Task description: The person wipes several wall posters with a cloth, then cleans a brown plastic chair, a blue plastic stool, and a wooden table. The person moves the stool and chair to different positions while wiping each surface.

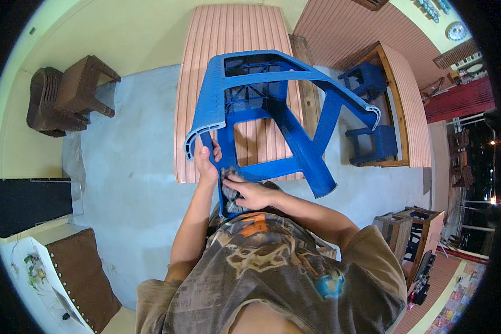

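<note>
A blue plastic stool lies tipped over in front of me, its legs spread and the ribbed underside of its seat showing. My left hand grips the edge of one leg on the left, thumb on the near side. A crumpled grey patterned cloth lies against the leg nearest my body. Over that cloth is my right hand, fingers spread and pressing it to the plastic. The cloth and fingertips are slightly blurred.
Beneath the stool stands a table with a pink ribbed top. Brown stacked chairs and a brown table are at the left. Further blue stools stand by another ribbed table at the right. A wooden bench adjoins the middle table.
</note>
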A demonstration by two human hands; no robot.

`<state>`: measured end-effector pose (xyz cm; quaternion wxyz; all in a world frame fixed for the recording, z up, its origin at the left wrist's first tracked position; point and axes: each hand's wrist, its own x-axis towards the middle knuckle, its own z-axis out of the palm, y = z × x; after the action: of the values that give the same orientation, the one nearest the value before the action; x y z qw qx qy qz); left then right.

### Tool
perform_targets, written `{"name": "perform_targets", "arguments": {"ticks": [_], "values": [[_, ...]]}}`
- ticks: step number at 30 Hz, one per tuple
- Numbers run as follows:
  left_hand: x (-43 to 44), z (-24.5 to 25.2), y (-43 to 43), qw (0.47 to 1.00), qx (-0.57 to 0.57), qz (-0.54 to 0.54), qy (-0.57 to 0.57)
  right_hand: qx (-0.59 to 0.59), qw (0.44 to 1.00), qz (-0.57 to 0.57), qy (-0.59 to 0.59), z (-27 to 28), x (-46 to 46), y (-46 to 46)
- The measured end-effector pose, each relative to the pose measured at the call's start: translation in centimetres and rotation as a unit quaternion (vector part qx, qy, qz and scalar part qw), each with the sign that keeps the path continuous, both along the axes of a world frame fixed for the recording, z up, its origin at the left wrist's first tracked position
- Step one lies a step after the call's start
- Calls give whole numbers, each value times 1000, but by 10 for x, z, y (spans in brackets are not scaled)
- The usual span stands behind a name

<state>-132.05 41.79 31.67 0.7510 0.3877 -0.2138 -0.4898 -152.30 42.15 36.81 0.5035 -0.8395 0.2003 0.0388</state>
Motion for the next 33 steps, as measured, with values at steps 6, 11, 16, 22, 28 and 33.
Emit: {"name": "perform_targets", "arguments": {"ticks": [6, 11, 16, 22, 28, 33], "values": [[-4, 3, -1, 999, 17, 22, 21, -165, 981, -47, 87, -58, 49, -70], [-1, 2, 3, 999, 17, -28, 13, -167, 958, -151, 175, -79, 85, -114], [0, 11, 12, 991, -2, -57, -119, -165, 971, -106, 134, -67, 81, -76], [-7, 29, 10, 994, 36, -56, -91, -83, 962, -260, 2, -39, 74, 6], [3, 20, 9, 989, 65, -100, -87, 16, 898, -385, -212, -19, 102, 1], [8, 6, 11, 988, 50, -111, -91, -35, 849, -435, -298, 5, 127, -14]]}}
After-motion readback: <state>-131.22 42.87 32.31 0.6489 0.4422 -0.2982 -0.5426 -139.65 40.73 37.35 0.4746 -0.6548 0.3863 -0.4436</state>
